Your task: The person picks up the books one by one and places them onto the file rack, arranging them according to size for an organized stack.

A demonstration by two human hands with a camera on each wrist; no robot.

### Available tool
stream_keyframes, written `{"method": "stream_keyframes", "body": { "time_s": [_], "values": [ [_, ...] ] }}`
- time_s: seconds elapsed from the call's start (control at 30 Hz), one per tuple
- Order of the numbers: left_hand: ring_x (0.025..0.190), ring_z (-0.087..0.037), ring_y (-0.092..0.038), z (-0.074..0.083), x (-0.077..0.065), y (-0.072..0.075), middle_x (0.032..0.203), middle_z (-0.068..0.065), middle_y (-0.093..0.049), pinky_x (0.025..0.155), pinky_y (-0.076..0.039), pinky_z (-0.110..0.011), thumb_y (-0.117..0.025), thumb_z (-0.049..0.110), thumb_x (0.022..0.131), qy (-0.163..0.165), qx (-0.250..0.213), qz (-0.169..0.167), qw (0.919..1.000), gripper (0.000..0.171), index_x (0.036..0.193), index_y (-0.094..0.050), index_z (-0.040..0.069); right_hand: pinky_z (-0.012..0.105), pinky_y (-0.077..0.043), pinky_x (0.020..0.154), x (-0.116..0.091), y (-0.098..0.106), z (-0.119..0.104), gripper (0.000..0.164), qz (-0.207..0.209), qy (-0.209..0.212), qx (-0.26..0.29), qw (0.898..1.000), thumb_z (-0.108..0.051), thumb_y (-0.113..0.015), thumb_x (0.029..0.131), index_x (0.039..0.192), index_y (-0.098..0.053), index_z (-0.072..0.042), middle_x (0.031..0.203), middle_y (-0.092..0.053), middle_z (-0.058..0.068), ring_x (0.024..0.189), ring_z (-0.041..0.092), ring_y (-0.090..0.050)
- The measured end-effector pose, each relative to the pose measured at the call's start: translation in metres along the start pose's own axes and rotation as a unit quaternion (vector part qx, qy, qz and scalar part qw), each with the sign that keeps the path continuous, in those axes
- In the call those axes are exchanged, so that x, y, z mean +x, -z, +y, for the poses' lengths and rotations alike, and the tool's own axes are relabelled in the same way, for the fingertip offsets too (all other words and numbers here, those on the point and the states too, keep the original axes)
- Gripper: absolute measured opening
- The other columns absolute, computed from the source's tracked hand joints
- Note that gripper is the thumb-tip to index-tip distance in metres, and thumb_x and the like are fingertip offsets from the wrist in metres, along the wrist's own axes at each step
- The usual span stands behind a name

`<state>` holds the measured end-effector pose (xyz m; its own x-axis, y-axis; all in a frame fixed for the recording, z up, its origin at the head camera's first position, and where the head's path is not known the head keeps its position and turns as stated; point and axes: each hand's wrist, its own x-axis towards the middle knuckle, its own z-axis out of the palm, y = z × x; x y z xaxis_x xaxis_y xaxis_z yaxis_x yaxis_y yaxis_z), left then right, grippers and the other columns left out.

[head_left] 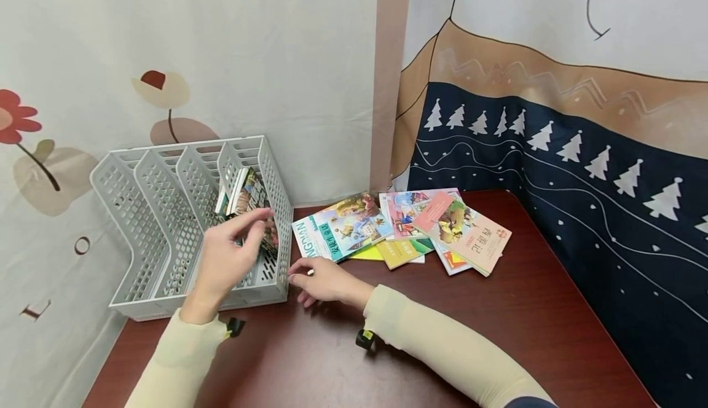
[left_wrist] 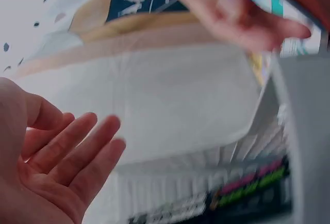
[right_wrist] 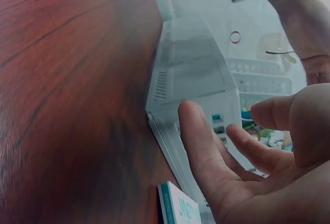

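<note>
A grey file rack (head_left: 149, 309) with perforated dividers stands on the table at the left. Several books (head_left: 255, 196) lean in its rightmost compartment. Over that compartment is my left hand (head_left: 224, 260), its fingers loosely bent and holding nothing; in the left wrist view the left hand (left_wrist: 67, 167) has its fingers spread apart. My right hand (head_left: 326, 282) hovers just outside the rack's right wall, beside a teal-and-white picture book (head_left: 343, 227). Nothing is between the fingers of the right hand (right_wrist: 242, 177) in the right wrist view.
Several more books lie overlapping on the red-brown table (head_left: 354, 359), among them a peach-coloured book (head_left: 475, 239), a pink book (head_left: 395, 214) and a yellow one (head_left: 397, 252). Printed curtains (head_left: 326, 88) hang behind the table and along its right side.
</note>
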<state>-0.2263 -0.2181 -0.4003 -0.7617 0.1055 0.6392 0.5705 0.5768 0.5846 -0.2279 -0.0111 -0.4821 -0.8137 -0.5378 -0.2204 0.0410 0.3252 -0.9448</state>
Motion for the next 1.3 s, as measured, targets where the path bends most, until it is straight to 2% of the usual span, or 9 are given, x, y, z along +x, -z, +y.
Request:
{"method": "stream_keyframes", "body": {
  "time_s": [0.07, 0.13, 0.3, 0.57, 0.8, 1.03, 1.1, 1.27, 1.3],
  "values": [
    [0.085, 0.009, -0.075, 0.002, -0.004, -0.011, 0.107, -0.009, -0.087, 0.055, -0.048, -0.013, -0.065, 0.003, 0.107, 0.020, -0.014, -0.028, 0.9993, 0.029, 0.127, -0.083, 0.012, 0.049, -0.069, 0.075, -0.002, 0.006, 0.001, 0.031, 0.000, 0.005, 0.001, 1.000, -0.024, -0.064, 0.113, 0.136, -0.071, -0.004, 0.098, -0.080, 0.019, 0.071, 0.023, -0.080],
    [0.080, 0.000, -0.078, 0.003, -0.008, -0.023, 0.101, -0.008, -0.087, 0.052, -0.048, -0.016, -0.064, 0.005, 0.108, 0.041, -0.013, -0.056, 0.9975, 0.029, 0.127, -0.083, 0.013, 0.052, -0.069, 0.077, -0.004, 0.013, 0.002, 0.032, 0.003, 0.011, 0.002, 1.000, -0.023, -0.062, 0.113, 0.137, -0.070, -0.003, 0.106, -0.080, 0.024, 0.073, 0.024, -0.080],
    [0.078, -0.019, -0.081, 0.007, -0.020, -0.052, 0.106, -0.007, -0.087, 0.065, -0.058, -0.019, -0.065, 0.009, 0.107, 0.067, 0.014, -0.105, 0.9921, 0.028, 0.128, -0.083, 0.012, 0.055, -0.069, 0.081, -0.013, 0.035, 0.009, 0.035, 0.012, 0.013, 0.011, 1.000, -0.021, -0.058, 0.115, 0.141, -0.069, -0.001, 0.125, -0.076, 0.029, 0.082, 0.030, -0.082],
    [0.085, -0.020, -0.083, 0.014, -0.029, -0.097, 0.125, -0.011, -0.083, 0.072, -0.063, -0.029, -0.067, 0.021, 0.109, 0.112, 0.006, -0.179, 0.9774, 0.031, 0.136, -0.080, 0.014, 0.047, -0.070, 0.080, -0.039, 0.085, 0.029, 0.035, 0.040, 0.009, 0.013, 0.999, -0.024, -0.056, 0.117, 0.138, -0.069, 0.001, 0.130, -0.074, 0.028, 0.087, 0.024, -0.082],
    [0.084, -0.020, -0.082, 0.016, -0.029, -0.138, 0.107, -0.011, -0.086, 0.075, -0.060, -0.030, -0.067, 0.025, 0.109, 0.135, -0.023, -0.215, 0.9668, 0.033, 0.137, -0.078, 0.012, 0.044, -0.070, 0.081, -0.076, 0.133, 0.051, 0.038, 0.089, -0.022, 0.033, 0.995, -0.023, -0.056, 0.117, 0.142, -0.066, 0.004, 0.129, -0.074, 0.029, 0.087, 0.020, -0.081],
    [0.084, -0.023, -0.083, 0.029, -0.012, -0.181, 0.102, -0.012, -0.086, 0.077, -0.060, -0.038, -0.062, 0.026, 0.113, 0.139, -0.061, -0.259, 0.9538, 0.036, 0.142, -0.075, 0.009, 0.038, -0.070, 0.080, -0.113, 0.186, 0.068, 0.041, 0.169, -0.039, 0.035, 0.984, -0.021, -0.053, 0.117, 0.146, -0.064, 0.007, 0.124, -0.073, 0.028, 0.092, 0.026, -0.082],
    [0.083, -0.018, -0.082, 0.033, -0.004, -0.194, 0.103, -0.010, -0.086, 0.086, -0.060, -0.040, -0.061, 0.026, 0.113, 0.130, -0.057, -0.271, 0.9520, 0.037, 0.143, -0.074, 0.010, 0.038, -0.070, 0.081, -0.125, 0.202, 0.072, 0.042, 0.188, -0.048, 0.023, 0.981, -0.021, -0.051, 0.117, 0.146, -0.063, 0.007, 0.126, -0.072, 0.029, 0.093, 0.026, -0.082],
    [0.081, -0.013, -0.071, 0.041, 0.018, -0.224, 0.114, -0.008, -0.084, 0.088, -0.059, -0.040, -0.059, 0.026, 0.112, 0.105, -0.026, -0.300, 0.9478, 0.039, 0.145, -0.073, 0.010, 0.035, -0.070, 0.081, -0.152, 0.244, 0.084, 0.048, 0.260, -0.078, 0.013, 0.962, -0.026, -0.049, 0.118, 0.149, -0.059, 0.008, 0.130, -0.071, 0.030, 0.089, 0.017, -0.081],
    [0.082, -0.013, -0.068, 0.042, 0.022, -0.231, 0.120, -0.008, -0.083, 0.082, -0.059, -0.037, -0.058, 0.027, 0.113, 0.099, -0.016, -0.304, 0.9473, 0.040, 0.146, -0.073, 0.010, 0.034, -0.070, 0.080, -0.158, 0.252, 0.088, 0.049, 0.277, -0.086, 0.009, 0.957, -0.029, -0.049, 0.118, 0.150, -0.058, 0.007, 0.130, -0.072, 0.030, 0.087, 0.015, -0.081]
  ]
}}
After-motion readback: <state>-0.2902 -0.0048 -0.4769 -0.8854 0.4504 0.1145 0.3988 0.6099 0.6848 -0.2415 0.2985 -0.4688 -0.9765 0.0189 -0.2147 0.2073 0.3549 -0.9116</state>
